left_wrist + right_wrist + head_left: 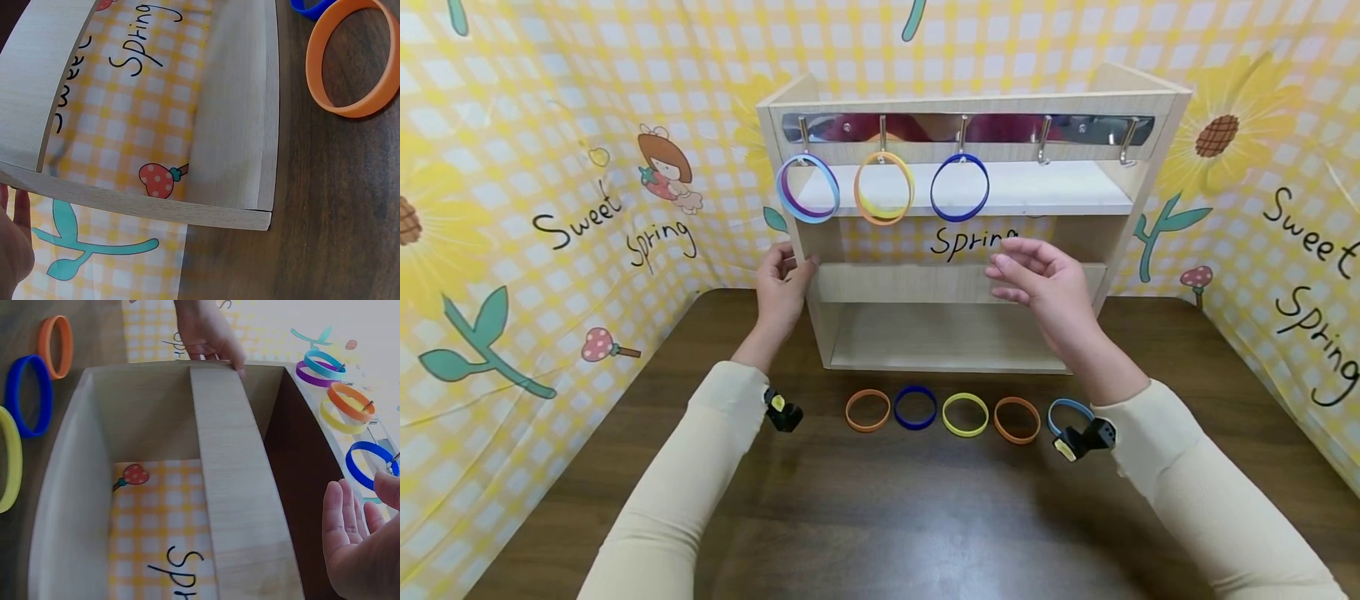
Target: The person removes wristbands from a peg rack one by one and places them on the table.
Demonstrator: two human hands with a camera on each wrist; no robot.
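My left hand [781, 287] grips the left side panel of a pale wooden shelf [917, 283], thumb at its front edge. My right hand [1047, 283] hovers before the shelf's right half, fingers loosely bent, holding nothing. Above it, a dark blue silicone wristband [959, 188] hangs from the middle hook of a metal hook rail [1000, 128]. The second hook bears an orange wristband [880, 218] and a yellow one [337, 425]. From the leftmost hook hang a light blue wristband [833, 193] and a purple one [310, 379]. The two right hooks are bare.
In front of the shelf, a row of wristbands lies on the dark wooden table [880, 517]: orange [867, 429], dark blue [915, 427], yellow [966, 433], orange [1017, 440] and light blue [1070, 402]. The right wrist camera [1086, 439] partly covers the last. Checked cloth [700, 75] surrounds the table.
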